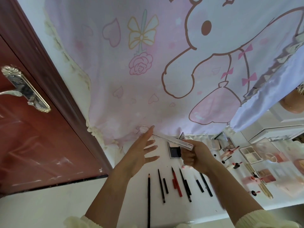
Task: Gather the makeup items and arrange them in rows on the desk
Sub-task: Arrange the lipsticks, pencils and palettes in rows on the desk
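Note:
My right hand [195,156] grips one end of a long clear plastic case [172,140], held above the white desk [125,193]. My left hand [140,151] is open with fingers spread, its fingertip touching the case's far end. Below my hands, several dark pencils and liners [176,185] lie side by side in a row, one of them red [176,184]. A dark compact [174,151] lies behind my right hand. Palettes [250,154], pink lip tubes [230,153] and a gold tube [264,190] are scattered to the right.
A pink cartoon-print curtain [148,63] hangs over the wall behind the desk. A red-brown door [32,137] with a metal handle [18,89] stands at the left. White drawers [279,125] sit at the far right.

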